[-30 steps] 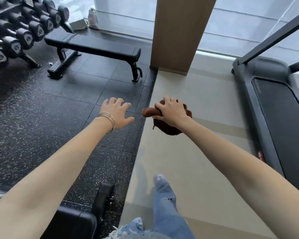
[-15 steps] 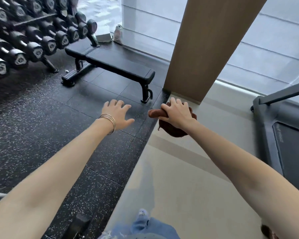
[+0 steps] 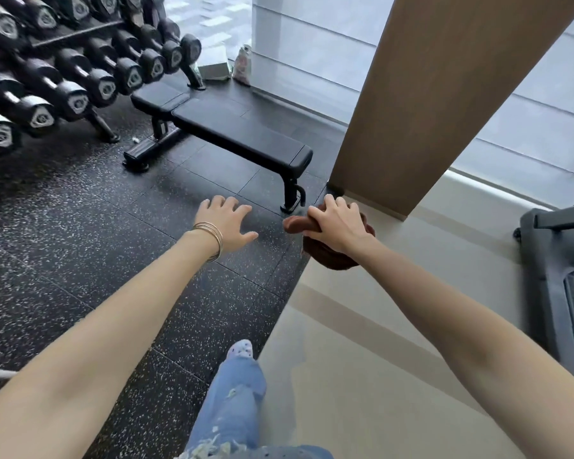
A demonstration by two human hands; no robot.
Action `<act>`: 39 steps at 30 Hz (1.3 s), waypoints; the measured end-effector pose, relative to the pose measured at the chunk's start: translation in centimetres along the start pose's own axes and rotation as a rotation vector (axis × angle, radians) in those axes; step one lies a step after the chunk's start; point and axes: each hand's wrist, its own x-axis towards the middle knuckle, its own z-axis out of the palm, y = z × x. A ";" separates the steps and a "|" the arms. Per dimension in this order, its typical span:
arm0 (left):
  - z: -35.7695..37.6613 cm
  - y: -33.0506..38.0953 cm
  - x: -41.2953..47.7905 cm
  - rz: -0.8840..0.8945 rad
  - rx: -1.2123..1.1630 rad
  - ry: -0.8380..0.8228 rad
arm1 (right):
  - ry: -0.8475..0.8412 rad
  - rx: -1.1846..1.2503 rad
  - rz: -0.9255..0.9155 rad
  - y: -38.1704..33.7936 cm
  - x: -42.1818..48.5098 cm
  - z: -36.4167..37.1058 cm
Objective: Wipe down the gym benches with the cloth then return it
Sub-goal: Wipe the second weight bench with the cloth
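Both bare arms reach forward across the middle of the frame. The right hand [image 3: 337,226] is clenched on a bunched brown cloth [image 3: 328,256], a soft, nubby wad that bulges out under the palm and pokes out as a rolled end past the thumb. The left hand [image 3: 227,223] is empty, palm down, fingers spread, with thin metal bangles [image 3: 212,238] at the wrist. The two hands are apart.

Just above the hands stands a flat bench [image 3: 239,134], a long rectangular pad of smooth black upholstery on dark metal legs. In the upper left, a rack [image 3: 103,125] holds rows of black dumbbells [image 3: 77,97] with rounded triangular ends. The floor [image 3: 80,233] on the left is black speckled rubber tile; on the right it is smooth beige. A tan, wood-grained pillar [image 3: 428,94] rises at upper right, and the edge of a grey treadmill [image 3: 550,260] shows at right. At the bottom, a leg in ripped blue jeans [image 3: 232,399].
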 end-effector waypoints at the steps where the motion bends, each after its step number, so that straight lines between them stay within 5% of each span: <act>1: -0.1 -0.6 1.6 0.006 0.000 0.003 | 0.004 0.006 0.001 0.3 1.7 -0.1; 21: -1.8 -9.6 28.7 0.076 0.023 -0.041 | -0.058 0.024 0.022 7.1 28.0 1.2; 39: -4.4 -8.9 57.1 0.066 -0.004 -0.137 | -0.142 0.068 -0.024 23.1 52.0 3.9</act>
